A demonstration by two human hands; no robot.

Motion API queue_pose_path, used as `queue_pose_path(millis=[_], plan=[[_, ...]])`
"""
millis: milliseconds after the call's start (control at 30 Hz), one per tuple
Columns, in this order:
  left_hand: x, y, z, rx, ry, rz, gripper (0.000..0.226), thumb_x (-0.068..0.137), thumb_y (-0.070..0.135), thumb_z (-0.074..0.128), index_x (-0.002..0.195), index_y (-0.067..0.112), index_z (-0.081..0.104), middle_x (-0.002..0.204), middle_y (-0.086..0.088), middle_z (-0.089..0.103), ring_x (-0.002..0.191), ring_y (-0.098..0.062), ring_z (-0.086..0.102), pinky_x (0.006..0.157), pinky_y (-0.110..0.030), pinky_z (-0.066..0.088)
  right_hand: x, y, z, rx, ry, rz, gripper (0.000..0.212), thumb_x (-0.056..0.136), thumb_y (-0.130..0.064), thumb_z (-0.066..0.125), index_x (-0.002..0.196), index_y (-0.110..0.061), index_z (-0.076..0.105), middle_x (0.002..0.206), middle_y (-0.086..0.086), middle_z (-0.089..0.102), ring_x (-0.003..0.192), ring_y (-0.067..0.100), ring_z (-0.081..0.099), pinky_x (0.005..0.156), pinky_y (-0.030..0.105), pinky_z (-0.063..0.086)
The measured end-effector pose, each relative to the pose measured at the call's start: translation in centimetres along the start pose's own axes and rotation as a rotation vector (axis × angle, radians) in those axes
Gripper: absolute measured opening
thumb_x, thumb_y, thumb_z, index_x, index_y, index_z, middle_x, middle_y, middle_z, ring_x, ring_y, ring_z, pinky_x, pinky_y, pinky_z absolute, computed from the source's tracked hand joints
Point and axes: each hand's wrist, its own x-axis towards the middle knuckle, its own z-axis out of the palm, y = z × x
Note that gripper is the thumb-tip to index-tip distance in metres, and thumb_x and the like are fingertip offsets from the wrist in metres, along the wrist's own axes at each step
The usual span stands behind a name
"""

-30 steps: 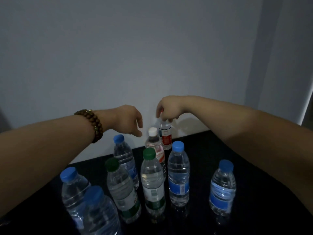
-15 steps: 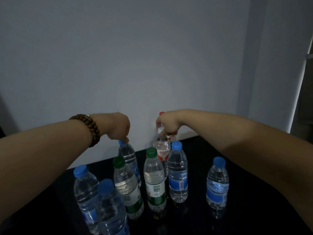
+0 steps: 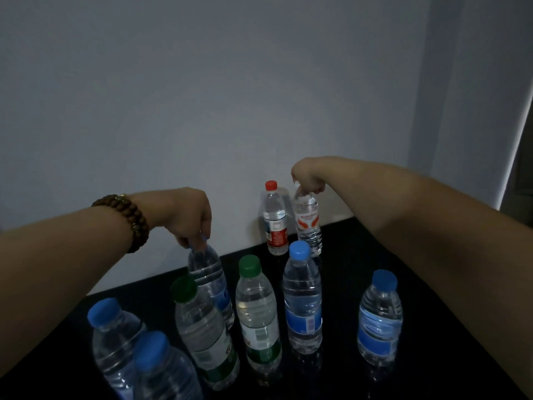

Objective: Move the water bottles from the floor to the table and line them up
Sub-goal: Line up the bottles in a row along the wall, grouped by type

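While both arms reach out over it, table (image 3: 340, 298): black and glossy, its far edge against a pale wall (image 3: 230, 96).
Left hand (image 3: 187, 217): fingers curled downward, gripping the cap of the tilted bottle (image 3: 207, 275); a beaded bracelet (image 3: 129, 220) circles the wrist.
Tilted bottle: far left of the cluster, leaning; its base is hidden behind a green-capped bottle (image 3: 202, 327).
Right hand (image 3: 307, 177): fingers closed round the top of the orange-labelled bottle (image 3: 307, 223), hiding its cap.
Orange-labelled bottle: at the far edge, slightly tilted, just right of the red-capped bottle (image 3: 274, 220); whether its base touches the table cannot be told.
Red-capped bottle: upright by the wall, free of either hand.
Middle bottles: a second green-capped bottle (image 3: 256, 307) and a blue-capped bottle (image 3: 302, 298), upright side by side.
Right bottle (image 3: 380, 319): blue-capped, upright, apart from the cluster.
Near-left bottles: two with blue caps (image 3: 115, 342) (image 3: 161, 373), close together.
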Motion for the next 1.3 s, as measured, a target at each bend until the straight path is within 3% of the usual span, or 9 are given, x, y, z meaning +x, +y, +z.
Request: queue_pose_path(millis=[167, 267, 367, 567, 733, 867, 967, 1167, 1300], plan=[[0.4, -0.7, 0.3, -0.075, 0.007, 0.014, 0.021, 0.074, 0.023, 0.09, 0.089, 0.021, 0.076, 0.08, 0.005, 0.076, 0.064, -0.006, 0.074, 0.069, -0.021, 0.059, 4.0, 0.7, 1.0, -0.016, 0.072, 0.058, 0.041, 0.1, -0.033, 0.065, 0.127, -0.002, 0.065, 0.098, 0.013, 0.074, 0.074, 0.027, 0.067, 0.077, 0.036, 0.059], [0.4, -1.1, 0.3, -0.088, 0.011, 0.039, 0.019, 0.074, 0.025, 0.09, 0.085, 0.026, 0.074, 0.079, 0.007, 0.076, 0.063, -0.004, 0.073, 0.068, -0.02, 0.058, 5.8, 0.4, 1.4, 0.021, 0.125, 0.04, 0.041, 0.099, -0.029, 0.066, 0.131, -0.003, 0.062, 0.111, 0.015, 0.071, 0.09, 0.029, 0.069, 0.077, 0.036, 0.056], [0.3, -1.1, 0.3, -0.1, 0.002, 0.044, 0.019, 0.074, 0.028, 0.09, 0.083, 0.027, 0.073, 0.08, 0.007, 0.076, 0.064, -0.003, 0.073, 0.067, -0.019, 0.057, 7.3, -0.2, 1.9, 0.054, 0.174, 0.011, 0.042, 0.098, -0.024, 0.067, 0.135, -0.007, 0.059, 0.129, 0.015, 0.064, 0.111, 0.032, 0.064, 0.093, 0.039, 0.054], [0.5, -1.1, 0.5, -0.102, 0.011, 0.035, 0.023, 0.074, 0.027, 0.089, 0.093, 0.02, 0.077, 0.08, 0.005, 0.076, 0.064, -0.004, 0.073, 0.064, -0.018, 0.056, 8.5, -0.9, 2.8, 0.078, 0.153, 0.034, 0.052, 0.097, -0.016, 0.065, 0.146, -0.009, 0.049, 0.142, 0.014, 0.057, 0.125, 0.033, 0.057, 0.105, 0.044, 0.049], [0.0, -1.3, 0.7, -0.126, 0.015, 0.008, 0.027, 0.074, 0.026, 0.09, 0.096, 0.017, 0.077, 0.083, 0.002, 0.077, 0.065, -0.006, 0.074, 0.062, -0.017, 0.056, 6.2, -0.7, 2.3, 0.092, 0.193, 0.064, 0.063, 0.1, -0.031, 0.062, 0.153, -0.011, 0.034, 0.145, 0.015, 0.051, 0.126, 0.034, 0.055, 0.095, 0.042, 0.049], [-0.6, -0.8, 0.9, -0.11, 0.046, -0.004, 0.029, 0.076, 0.026, 0.088, 0.101, 0.015, 0.077, 0.084, 0.003, 0.075, 0.063, -0.005, 0.073, 0.064, -0.017, 0.057, 2.7, -1.8, -0.2, -0.049, 0.274, 0.034, 0.047, 0.097, -0.029, 0.062, 0.139, -0.013, 0.045, 0.132, 0.011, 0.058, 0.114, 0.031, 0.06, 0.078, 0.038, 0.047], [-1.7, -0.6, 1.4, -0.063, 0.08, -0.017, 0.041, 0.081, 0.033, 0.085, 0.114, 0.013, 0.073, 0.09, 0.004, 0.073, 0.068, -0.005, 0.072, 0.067, -0.019, 0.058, -0.8, -4.2, -2.3, -0.105, 0.328, -0.067, 0.035, 0.097, -0.034, 0.06, 0.126, -0.015, 0.057, 0.125, 0.01, 0.061, 0.109, 0.031, 0.063, 0.081, 0.038, 0.052], [-5.3, -1.1, 1.2, 0.089, 0.101, -0.073, 0.071, 0.083, 0.055, 0.075, 0.138, 0.013, 0.058, 0.112, 0.001, 0.074, 0.094, -0.012, 0.071, 0.094, -0.032, 0.055, -7.1, -9.1, -4.3, -0.105, 0.296, -0.251, 0.025, 0.095, -0.032, 0.057, 0.107, -0.016, 0.07, 0.11, 0.004, 0.069, 0.102, 0.027, 0.064, 0.087, 0.043, 0.057], [-9.0, -2.0, 0.2, 0.086, 0.089, -0.136, 0.051, 0.086, 0.051, 0.074, 0.121, 0.013, 0.069, 0.081, 0.004, 0.077, 0.081, -0.008, 0.073, 0.089, -0.031, 0.056, -9.9, -11.5, -5.3, -0.061, 0.242, -0.309, 0.024, 0.097, -0.03, 0.059, 0.109, -0.013, 0.071, 0.107, 0.006, 0.073, 0.099, 0.025, 0.067, 0.089, 0.043, 0.057]])
